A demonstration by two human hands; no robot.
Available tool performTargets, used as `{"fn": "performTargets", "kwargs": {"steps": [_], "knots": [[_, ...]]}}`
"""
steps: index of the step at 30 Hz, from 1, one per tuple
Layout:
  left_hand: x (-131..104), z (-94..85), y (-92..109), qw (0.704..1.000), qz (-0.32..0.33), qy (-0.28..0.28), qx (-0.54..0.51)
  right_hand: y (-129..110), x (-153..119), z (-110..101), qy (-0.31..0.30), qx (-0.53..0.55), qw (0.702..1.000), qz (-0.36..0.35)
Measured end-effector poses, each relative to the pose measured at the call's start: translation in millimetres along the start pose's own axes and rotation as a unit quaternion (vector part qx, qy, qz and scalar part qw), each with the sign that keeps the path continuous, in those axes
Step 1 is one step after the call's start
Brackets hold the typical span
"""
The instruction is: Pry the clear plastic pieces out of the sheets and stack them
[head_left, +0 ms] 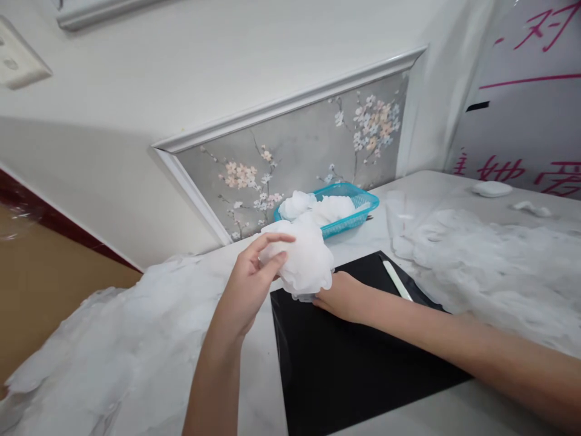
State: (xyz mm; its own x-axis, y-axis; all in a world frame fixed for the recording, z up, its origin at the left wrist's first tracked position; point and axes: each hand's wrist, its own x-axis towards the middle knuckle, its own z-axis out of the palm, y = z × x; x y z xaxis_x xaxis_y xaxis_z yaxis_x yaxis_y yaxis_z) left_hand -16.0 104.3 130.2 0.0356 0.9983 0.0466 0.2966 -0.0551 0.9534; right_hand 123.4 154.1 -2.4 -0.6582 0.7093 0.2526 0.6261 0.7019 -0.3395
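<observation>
A bunched stack of thin, white, ruffle-edged sheets [302,254] is held up over the far left corner of a black mat [345,369]. My left hand [254,272] grips it from the left, thumb and fingers closed on its near side. My right hand [345,297] is closed low at the stack's right edge, just above the mat. A translucent white sheet edge [303,297] shows at its fingertips, which are partly hidden. Beyond my right forearm, a slim white pen-like tool [397,280] lies on the mat.
Behind the stack, a turquoise basket [349,225] holds more white ruffled pieces [333,209]. Loose white sheets spread widely at left [113,351] and right [494,266]. A white rounded object [492,189] lies at the back right. A wall with a floral panel [290,163] borders the table.
</observation>
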Motion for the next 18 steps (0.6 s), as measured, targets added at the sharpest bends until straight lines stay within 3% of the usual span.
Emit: {"fn": "performTargets", "kwargs": {"steps": [4,7,9,11,13,15,18], "knots": [[-0.4,-2.6,-0.3,1.000,-0.017,0.007,0.003,2.3,6.5,1.3,-0.007,-0.023,1.000,-0.003],[-0.3,-8.7,-2.5,0.998,-0.011,0.055,0.017,5.5,9.4,-14.5,0.018,-0.017,0.999,0.024],[0.3,-14.8,-4.8,0.994,-0.004,0.099,0.054,6.7,10.5,-31.7,0.059,0.066,0.995,0.040],[1.2,-21.7,-7.2,0.986,0.000,0.139,0.088,6.6,11.2,-50.3,0.087,0.238,0.966,0.051],[1.9,-28.1,-9.4,0.979,0.004,0.173,0.107,4.9,10.8,-66.3,0.088,0.402,0.909,0.061],[2.5,-33.3,-10.8,0.974,0.005,0.195,0.114,1.9,9.3,-77.4,0.089,0.474,0.873,0.075],[3.3,-37.7,-11.4,0.966,0.016,0.227,0.123,-2.8,6.4,-84.3,0.110,0.516,0.846,0.080]]}}
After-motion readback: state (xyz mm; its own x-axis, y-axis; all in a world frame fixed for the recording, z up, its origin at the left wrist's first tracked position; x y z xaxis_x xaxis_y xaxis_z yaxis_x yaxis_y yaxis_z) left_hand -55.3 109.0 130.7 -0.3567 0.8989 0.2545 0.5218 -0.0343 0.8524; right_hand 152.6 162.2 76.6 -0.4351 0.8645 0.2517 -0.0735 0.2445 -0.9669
